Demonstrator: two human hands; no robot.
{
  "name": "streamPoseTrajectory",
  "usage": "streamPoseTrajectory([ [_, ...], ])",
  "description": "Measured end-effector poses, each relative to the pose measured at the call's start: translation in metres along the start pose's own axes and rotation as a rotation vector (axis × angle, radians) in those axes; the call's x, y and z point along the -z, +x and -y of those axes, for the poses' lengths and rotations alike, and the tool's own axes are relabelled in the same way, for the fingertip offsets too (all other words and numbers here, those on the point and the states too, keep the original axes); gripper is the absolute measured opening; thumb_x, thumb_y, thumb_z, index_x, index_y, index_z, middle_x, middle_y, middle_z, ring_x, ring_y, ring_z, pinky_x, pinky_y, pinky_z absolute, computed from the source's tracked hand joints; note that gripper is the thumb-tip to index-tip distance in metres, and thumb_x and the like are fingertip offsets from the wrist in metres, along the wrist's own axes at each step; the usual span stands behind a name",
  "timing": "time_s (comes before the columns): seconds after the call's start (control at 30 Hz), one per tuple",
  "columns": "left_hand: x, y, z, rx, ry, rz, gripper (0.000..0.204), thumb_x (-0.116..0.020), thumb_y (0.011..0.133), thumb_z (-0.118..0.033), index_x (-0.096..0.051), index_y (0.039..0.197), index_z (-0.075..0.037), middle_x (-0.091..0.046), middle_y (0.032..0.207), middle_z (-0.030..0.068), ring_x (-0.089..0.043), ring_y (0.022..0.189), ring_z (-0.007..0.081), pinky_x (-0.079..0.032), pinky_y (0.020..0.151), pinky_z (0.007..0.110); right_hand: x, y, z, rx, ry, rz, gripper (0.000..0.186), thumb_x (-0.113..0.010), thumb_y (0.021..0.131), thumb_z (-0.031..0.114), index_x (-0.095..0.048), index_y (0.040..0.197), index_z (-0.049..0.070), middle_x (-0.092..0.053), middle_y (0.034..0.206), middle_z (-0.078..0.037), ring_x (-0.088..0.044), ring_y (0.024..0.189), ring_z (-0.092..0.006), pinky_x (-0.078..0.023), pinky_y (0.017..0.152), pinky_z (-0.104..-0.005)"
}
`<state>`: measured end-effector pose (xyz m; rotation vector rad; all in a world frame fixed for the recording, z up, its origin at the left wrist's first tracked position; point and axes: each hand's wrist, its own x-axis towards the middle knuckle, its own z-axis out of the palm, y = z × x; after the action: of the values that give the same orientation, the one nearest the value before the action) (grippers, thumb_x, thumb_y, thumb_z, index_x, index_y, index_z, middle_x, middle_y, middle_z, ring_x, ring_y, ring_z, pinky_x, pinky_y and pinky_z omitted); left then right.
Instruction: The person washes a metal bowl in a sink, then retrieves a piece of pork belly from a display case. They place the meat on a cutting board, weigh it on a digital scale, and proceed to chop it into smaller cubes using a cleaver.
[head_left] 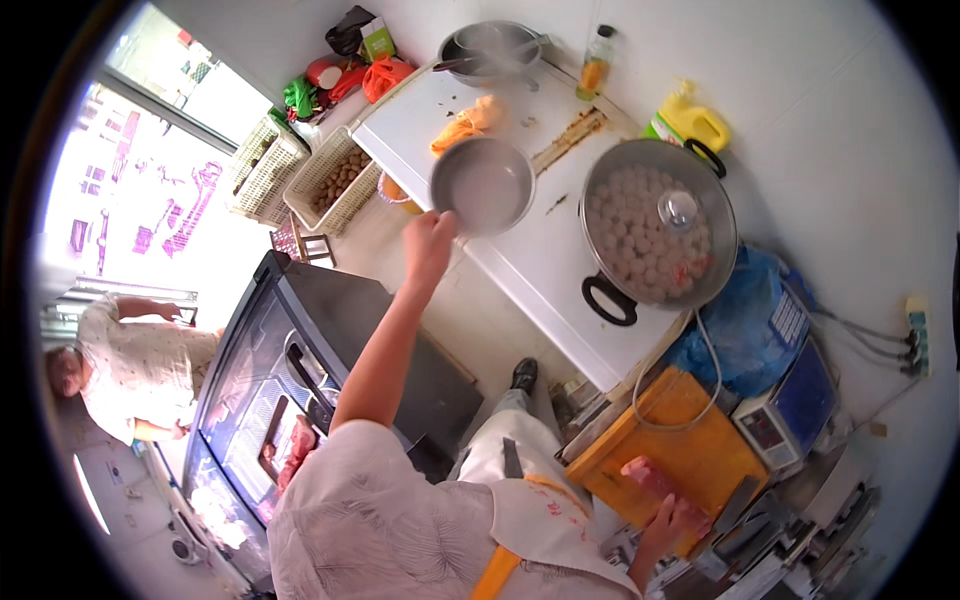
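Note:
My left hand [430,243] is stretched out over the front edge of the white counter [540,290]. Its fingers are closed at the rim of a round metal bowl [484,187] with a pale inside. Low on the right, my right hand [668,528] grips a piece of raw meat [650,477] lying on an orange cutting board [600,470]. Part of that hand's grip is hidden. A large pot [590,225] with a glass lid and black handles stands right of the bowl, full of round pale balls. An orange cloth [462,130] lies behind the bowl.
A wok [450,50], an oil bottle [597,65] and a yellow jug [700,122] line the wall. Beside the board are a blue bag [740,310] and a scale [768,430]. Left stand a dark display case [330,310], crates [340,210] and another person [140,350].

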<state>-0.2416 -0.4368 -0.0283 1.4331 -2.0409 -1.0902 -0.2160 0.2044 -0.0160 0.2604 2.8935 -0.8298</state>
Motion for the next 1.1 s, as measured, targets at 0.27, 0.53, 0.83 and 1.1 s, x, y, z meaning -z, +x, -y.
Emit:
streamPoseTrajectory([
  [0.27, 0.020, -0.246, -0.157, -0.009, -0.443, 0.330, 0.031, -0.062, 0.100, -0.018, -0.058, 0.073, -0.004, -0.050, 0.066, -0.0080, -0.038, 0.059, 0.0010, -0.027, 0.050, 0.025, 0.031, 0.043, 0.026, 0.096, 0.398, 0.104, 0.033, -0.066, 0.102, 0.023, -0.069, 0.080, -0.001, -0.063, 0.062, -0.007, -0.056, 0.052, -0.0126, -0.040, 0.048, -0.0316],
  [0.53, -0.195, -0.454, -0.195, -0.468, 0.036, 0.958, 0.033, -0.061, 0.093, -0.020, -0.060, 0.076, 0.008, -0.058, 0.061, 0.0215, -0.052, 0.053, 0.0268, -0.045, 0.057, 0.042, 0.103, 0.060, -0.096, -0.059, 0.893, 0.137, 0.033, -0.061, 0.106, 0.027, -0.066, 0.085, 0.002, -0.063, 0.068, -0.004, -0.057, 0.055, -0.0119, -0.043, 0.052, -0.0305],
  [0.83, -0.274, -0.648, -0.217, -0.753, 0.291, 1.183, 0.035, -0.067, 0.094, -0.025, -0.062, 0.083, 0.008, -0.062, 0.069, 0.0239, -0.064, 0.062, 0.0354, -0.049, 0.062, 0.044, 0.210, 0.074, -0.254, -0.291, 0.972, 0.032, 0.031, -0.062, 0.104, 0.028, -0.063, 0.098, -0.003, -0.065, 0.073, -0.003, -0.058, 0.056, -0.0117, -0.045, 0.052, -0.0281],
  [1.1, -0.280, -0.785, -0.172, -0.609, 0.099, 1.987, 0.041, -0.080, 0.091, -0.014, -0.058, 0.124, -0.003, -0.064, 0.115, 0.0037, -0.060, 0.105, 0.0145, -0.050, 0.090, 0.032, 0.232, -0.091, -0.351, -0.729, 1.270, -0.467, 0.024, -0.059, 0.103, 0.021, -0.061, 0.097, -0.002, -0.064, 0.071, -0.006, -0.055, 0.054, -0.0115, -0.046, 0.050, -0.0294],
])
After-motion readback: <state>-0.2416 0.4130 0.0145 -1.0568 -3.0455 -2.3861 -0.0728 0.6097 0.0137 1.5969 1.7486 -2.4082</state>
